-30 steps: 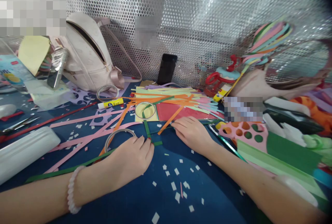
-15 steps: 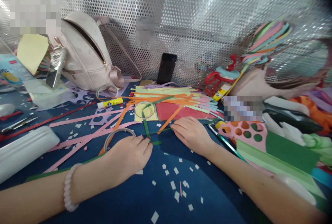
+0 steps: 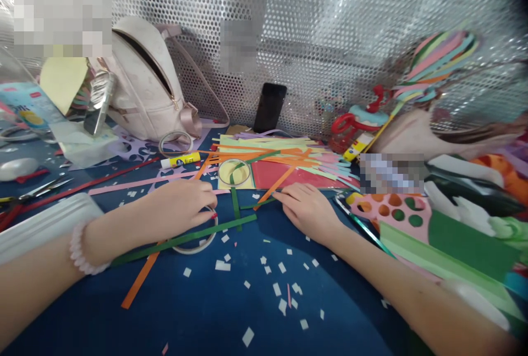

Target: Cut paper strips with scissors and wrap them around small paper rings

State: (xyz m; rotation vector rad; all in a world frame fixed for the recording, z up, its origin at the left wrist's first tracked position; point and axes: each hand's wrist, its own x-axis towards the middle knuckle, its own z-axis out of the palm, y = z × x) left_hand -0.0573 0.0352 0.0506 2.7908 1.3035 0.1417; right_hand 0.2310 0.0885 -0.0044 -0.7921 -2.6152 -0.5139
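Here the left hand [image 3: 181,207] is shown lying over a tape ring [image 3: 197,241] on the blue surface [image 3: 231,317], its fingers [image 3: 208,204] curled loosely down onto the ring's far rim; whether the rim is pinched or only touched cannot be told. A long dark green paper strip [image 3: 185,239] is laid across the tape ring, its long axis running from low on the wrist side of the ring, up and across, to an end beyond the ring on the side of the right hand [image 3: 307,210]. The strip is passed just under the left fingertips and is nearer to that hand; the right hand is set well apart from the ring. The right fingers [image 3: 284,197] are extended flat and relaxed, pressed on the near ends of an orange strip [image 3: 274,188] and a thin green strip [image 3: 251,205], nothing being gripped. A second, short green strip [image 3: 235,207] is seen between ring and right hand, pointing away from the viewer toward a smaller tape roll [image 3: 234,172]. An orange strip [image 3: 140,281] is crossed beneath the green one on the wrist side of the ring.
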